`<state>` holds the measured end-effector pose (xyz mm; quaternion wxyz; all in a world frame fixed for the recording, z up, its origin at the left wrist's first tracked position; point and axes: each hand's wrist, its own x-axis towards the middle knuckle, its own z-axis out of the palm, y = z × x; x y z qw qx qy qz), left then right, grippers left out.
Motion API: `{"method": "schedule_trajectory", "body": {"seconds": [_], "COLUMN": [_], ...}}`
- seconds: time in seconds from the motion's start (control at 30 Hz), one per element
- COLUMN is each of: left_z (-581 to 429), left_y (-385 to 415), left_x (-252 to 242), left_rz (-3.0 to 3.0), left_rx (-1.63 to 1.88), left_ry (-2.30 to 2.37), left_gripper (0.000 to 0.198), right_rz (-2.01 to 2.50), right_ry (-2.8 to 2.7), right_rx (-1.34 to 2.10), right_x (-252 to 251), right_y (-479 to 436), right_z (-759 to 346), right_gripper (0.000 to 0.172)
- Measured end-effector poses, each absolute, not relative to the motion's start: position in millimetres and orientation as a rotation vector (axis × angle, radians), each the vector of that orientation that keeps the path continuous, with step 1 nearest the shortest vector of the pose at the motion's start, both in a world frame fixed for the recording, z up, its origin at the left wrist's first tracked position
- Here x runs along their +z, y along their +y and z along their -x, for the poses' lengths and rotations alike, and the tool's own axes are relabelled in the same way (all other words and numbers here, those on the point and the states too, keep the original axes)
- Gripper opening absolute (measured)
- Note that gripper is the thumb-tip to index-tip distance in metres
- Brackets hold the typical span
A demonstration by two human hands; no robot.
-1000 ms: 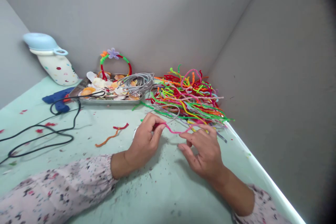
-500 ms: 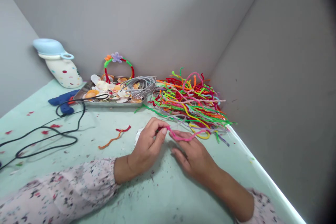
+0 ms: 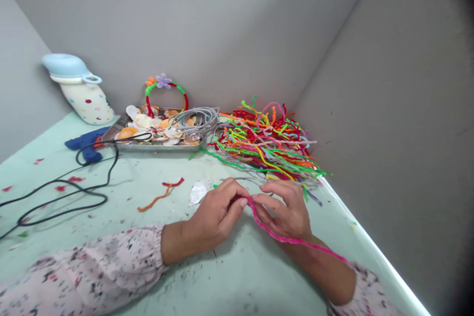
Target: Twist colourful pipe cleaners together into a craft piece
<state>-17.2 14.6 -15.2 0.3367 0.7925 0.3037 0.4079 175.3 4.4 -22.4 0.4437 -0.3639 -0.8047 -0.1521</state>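
My left hand (image 3: 218, 215) pinches one end of a pink pipe cleaner (image 3: 292, 240) between thumb and fingers. The pipe cleaner runs from there across my right hand (image 3: 287, 212) and along my right forearm toward the sleeve. The fingers of my right hand curl round it close to my left fingertips. Both hands rest low over the pale green table (image 3: 222, 276). Just beyond them lies a tangled heap of coloured pipe cleaners (image 3: 266, 140).
A metal tray (image 3: 148, 145) of shells and grey wire hoops stands at the back, with a decorated pipe-cleaner headband (image 3: 166, 86) behind it. A blue glue gun (image 3: 87, 143) and its black cord (image 3: 62, 192) lie at left, near a spotted jug (image 3: 79, 91). Orange-red pipe-cleaner scrap (image 3: 159, 195) lies nearby.
The pink pipe cleaner has been drawn out of the heap and now trails back over my right forearm. My right hand has turned and closed round it beside my left hand.
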Motion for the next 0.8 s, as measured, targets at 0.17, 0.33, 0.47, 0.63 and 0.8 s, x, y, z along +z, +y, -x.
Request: {"method": "schedule_trajectory", "body": {"seconds": [0.17,0.33,0.47,0.63,0.8], "left_z": [17.1,17.7,18.2,18.8,19.1], "left_y": [14.3,14.9,15.2,16.3,16.6], "left_x": [-16.4,-17.6,-17.3,-16.4,-16.7], "left_rz": [-2.086,-2.094,-2.087,-2.091,-2.103], "left_rx": [1.058,1.057,1.053,1.055,1.064], "left_ry": [0.796,0.784,0.796,0.806,0.805], "left_gripper": [0.014,0.014,0.012,0.011,0.011], "right_rz": [0.896,0.908,0.913,0.943,0.949], "right_ry": [-2.009,-2.014,-2.006,-1.998,-1.992], "right_rx": [-0.31,-0.272,-0.247,-0.198,-0.17], "right_x": [-22.4,-19.9,-20.1,-21.3,-22.8], "right_y": [5.7,3.8,3.3,2.9,2.3], "right_z": [-174.6,-173.3,-171.8,-170.8,-171.9], "right_gripper": [0.017,0.014,0.013,0.011,0.011]}}
